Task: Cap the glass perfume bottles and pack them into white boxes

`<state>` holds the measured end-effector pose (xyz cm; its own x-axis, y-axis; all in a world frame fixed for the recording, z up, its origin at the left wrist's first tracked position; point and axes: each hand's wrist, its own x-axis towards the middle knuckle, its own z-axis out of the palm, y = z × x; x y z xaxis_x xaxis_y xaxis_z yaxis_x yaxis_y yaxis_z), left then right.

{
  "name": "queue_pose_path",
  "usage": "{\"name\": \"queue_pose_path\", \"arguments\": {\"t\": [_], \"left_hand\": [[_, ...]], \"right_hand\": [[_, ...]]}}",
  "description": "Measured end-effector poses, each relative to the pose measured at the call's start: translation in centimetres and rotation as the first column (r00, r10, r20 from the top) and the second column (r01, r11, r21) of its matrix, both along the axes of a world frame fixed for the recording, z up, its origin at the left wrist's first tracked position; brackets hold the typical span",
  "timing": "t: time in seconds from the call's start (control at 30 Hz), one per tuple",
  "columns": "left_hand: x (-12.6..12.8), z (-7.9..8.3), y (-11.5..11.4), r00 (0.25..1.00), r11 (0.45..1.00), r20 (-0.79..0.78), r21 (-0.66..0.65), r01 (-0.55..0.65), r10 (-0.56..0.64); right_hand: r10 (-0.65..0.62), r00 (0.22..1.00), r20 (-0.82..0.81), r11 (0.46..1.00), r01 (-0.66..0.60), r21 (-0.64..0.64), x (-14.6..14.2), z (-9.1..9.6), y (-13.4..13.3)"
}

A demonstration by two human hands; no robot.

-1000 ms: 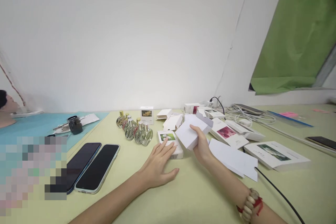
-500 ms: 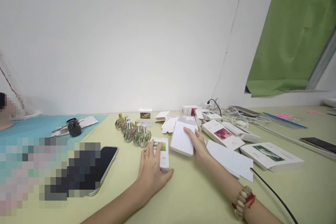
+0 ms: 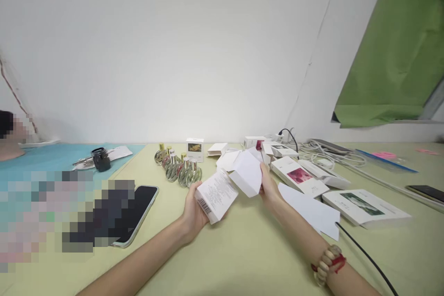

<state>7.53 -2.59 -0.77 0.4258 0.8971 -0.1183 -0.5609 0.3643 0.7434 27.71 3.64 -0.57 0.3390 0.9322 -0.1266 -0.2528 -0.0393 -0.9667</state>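
My left hand point(image 3: 196, 212) is closed round a small white printed box point(image 3: 218, 195), its text and barcode side facing up, tilted above the table. In my right hand point(image 3: 270, 188) is a plain white folded box insert point(image 3: 247, 172), gripped at its right edge. The two pieces are close together, the insert's lower left corner near the box's top; whether they touch I cannot tell. Just behind my left hand stand several round glass perfume bottles point(image 3: 192, 176) with gold and silver caps. A white box with a yellow-flower picture point(image 3: 194, 150) stands upright behind them.
White boxes with a pink picture point(image 3: 299, 178) and a green picture point(image 3: 366, 208) lie on the right. A white card sheet point(image 3: 312, 208), cables point(image 3: 343, 159) and a black cord point(image 3: 367, 259) are there too. On the left lie a phone point(image 3: 138, 212) and a dark jar point(image 3: 101, 159).
My left hand has picked the small box up off the table and turned its printed text side up. My right hand has tilted the white insert, with its end now facing me.
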Motion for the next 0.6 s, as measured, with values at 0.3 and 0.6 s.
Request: {"name": "queue_pose_path", "arguments": {"t": [0.3, 0.6], "left_hand": [[-1.2, 0.0, 0.2, 0.937, 0.94, 0.067, 0.028, 0.34, -0.342], [-1.5, -0.8, 1.4, 0.987, 0.986, -0.074, 0.072, 0.148, -0.143]], "right_hand": [[0.502, 0.864, -0.04, 0.864, -0.503, -0.004, -2.2, 1.1, -2.1], [0.396, 0.902, -0.172, 0.915, -0.373, 0.153, -1.7, 2.6, -2.0]]}}
